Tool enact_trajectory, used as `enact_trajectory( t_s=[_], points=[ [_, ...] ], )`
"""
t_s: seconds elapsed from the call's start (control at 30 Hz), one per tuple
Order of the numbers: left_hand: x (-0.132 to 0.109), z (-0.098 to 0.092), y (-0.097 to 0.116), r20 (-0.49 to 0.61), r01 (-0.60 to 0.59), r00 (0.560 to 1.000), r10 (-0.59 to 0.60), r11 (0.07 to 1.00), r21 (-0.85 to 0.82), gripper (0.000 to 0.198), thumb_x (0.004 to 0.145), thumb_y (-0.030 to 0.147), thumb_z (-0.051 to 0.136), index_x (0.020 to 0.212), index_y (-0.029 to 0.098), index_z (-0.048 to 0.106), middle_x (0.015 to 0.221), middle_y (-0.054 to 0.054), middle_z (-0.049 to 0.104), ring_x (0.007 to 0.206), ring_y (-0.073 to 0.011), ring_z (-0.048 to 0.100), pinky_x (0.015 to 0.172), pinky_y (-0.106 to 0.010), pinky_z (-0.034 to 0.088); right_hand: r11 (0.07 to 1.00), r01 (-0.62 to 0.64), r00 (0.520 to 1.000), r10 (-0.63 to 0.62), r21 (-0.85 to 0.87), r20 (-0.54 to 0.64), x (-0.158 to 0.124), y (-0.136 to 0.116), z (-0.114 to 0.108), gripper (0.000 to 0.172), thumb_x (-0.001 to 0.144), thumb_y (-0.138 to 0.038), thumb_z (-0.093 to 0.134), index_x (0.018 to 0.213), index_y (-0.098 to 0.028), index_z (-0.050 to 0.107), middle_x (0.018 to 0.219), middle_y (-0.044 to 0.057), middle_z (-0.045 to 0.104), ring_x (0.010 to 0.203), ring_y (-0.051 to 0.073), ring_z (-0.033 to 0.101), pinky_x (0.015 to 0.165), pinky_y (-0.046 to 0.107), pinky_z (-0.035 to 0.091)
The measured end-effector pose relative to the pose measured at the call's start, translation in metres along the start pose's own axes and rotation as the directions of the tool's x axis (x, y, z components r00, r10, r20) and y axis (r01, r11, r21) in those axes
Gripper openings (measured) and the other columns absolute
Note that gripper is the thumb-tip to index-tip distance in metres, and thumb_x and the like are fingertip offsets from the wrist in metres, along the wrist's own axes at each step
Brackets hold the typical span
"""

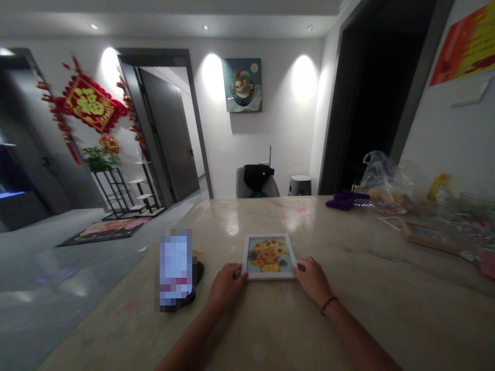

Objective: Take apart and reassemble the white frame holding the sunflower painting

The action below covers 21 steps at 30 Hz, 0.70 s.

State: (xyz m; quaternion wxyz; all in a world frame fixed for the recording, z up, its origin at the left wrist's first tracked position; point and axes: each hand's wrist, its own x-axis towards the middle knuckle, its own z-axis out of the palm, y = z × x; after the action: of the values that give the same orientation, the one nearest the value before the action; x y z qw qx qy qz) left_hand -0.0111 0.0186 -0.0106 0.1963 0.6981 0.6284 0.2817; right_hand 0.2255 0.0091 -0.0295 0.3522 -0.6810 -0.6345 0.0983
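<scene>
A white picture frame point(269, 254) with a sunflower picture in it lies on the marble-patterned table point(270, 324) in front of me. My left hand point(229, 282) grips its lower left edge, fingers curled and thumb on the rim. On the opposite side my right hand point(312, 278) holds the lower right edge in the same way; a dark band circles that wrist. Fingers beneath or behind the frame are hidden.
Left of my hands a blurred-out phone point(175, 270) stands on a dark round-based holder. A purple cloth point(346, 200), a clear plastic bag point(386, 180) and a wooden frame point(427, 237) lie on the right. Beyond the table is a chair point(240, 180).
</scene>
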Motion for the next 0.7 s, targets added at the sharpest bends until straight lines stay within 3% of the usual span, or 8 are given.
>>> enact_trajectory(
  t_s=[0.17, 0.33, 0.5, 0.7],
  points=[
    [0.000, -0.003, -0.002, 0.066, 0.087, 0.995, -0.071, 0.949, -0.304, 0.038, 0.066, 0.022, 0.056, 0.103, 0.012, 0.061, 0.097, -0.009, 0.068, 0.087, -0.0198, 0.064, 0.076, -0.028, 0.047, 0.932, -0.059, 0.997, 0.040, 0.358, 0.061, 0.002, 0.002, 0.001, 0.020, 0.067, -0.027, 0.053, 0.073, -0.018, 0.069, 0.071, 0.003, 0.069, 0.071, 0.019, 0.062, 0.062, 0.025, 0.044],
    [0.001, -0.002, -0.002, -0.023, 0.084, 0.994, -0.107, 0.883, -0.463, 0.040, 0.061, 0.013, 0.059, 0.100, 0.016, 0.058, 0.101, -0.008, 0.066, 0.084, -0.0177, 0.063, 0.072, -0.027, 0.050, 0.820, -0.144, 0.986, 0.169, 0.555, 0.006, 0.005, 0.006, 0.012, 0.027, 0.058, -0.026, 0.061, 0.081, -0.014, 0.067, 0.077, 0.007, 0.070, 0.068, 0.020, 0.064, 0.062, 0.029, 0.049],
    [0.003, -0.001, -0.003, -0.070, 0.066, 0.991, -0.116, 0.865, -0.497, 0.067, 0.053, 0.010, 0.061, 0.117, 0.017, 0.044, 0.100, -0.006, 0.059, 0.074, -0.0135, 0.060, 0.062, -0.027, 0.051, 0.749, -0.106, 0.984, 0.174, 0.654, -0.040, 0.008, 0.006, 0.017, 0.034, 0.056, -0.021, 0.061, 0.089, -0.014, 0.061, 0.086, 0.009, 0.068, 0.067, 0.018, 0.062, 0.060, 0.028, 0.051],
    [0.005, 0.000, -0.006, -0.048, 0.028, 0.997, -0.056, 0.888, -0.458, 0.060, 0.056, 0.015, 0.059, 0.115, 0.014, 0.048, 0.098, -0.007, 0.057, 0.080, -0.0152, 0.059, 0.066, -0.029, 0.050, 0.798, -0.070, 0.986, 0.148, 0.599, -0.082, 0.005, 0.001, 0.014, 0.039, 0.060, -0.023, 0.057, 0.098, -0.014, 0.061, 0.084, 0.006, 0.067, 0.064, 0.016, 0.060, 0.059, 0.028, 0.050]
  ],
)
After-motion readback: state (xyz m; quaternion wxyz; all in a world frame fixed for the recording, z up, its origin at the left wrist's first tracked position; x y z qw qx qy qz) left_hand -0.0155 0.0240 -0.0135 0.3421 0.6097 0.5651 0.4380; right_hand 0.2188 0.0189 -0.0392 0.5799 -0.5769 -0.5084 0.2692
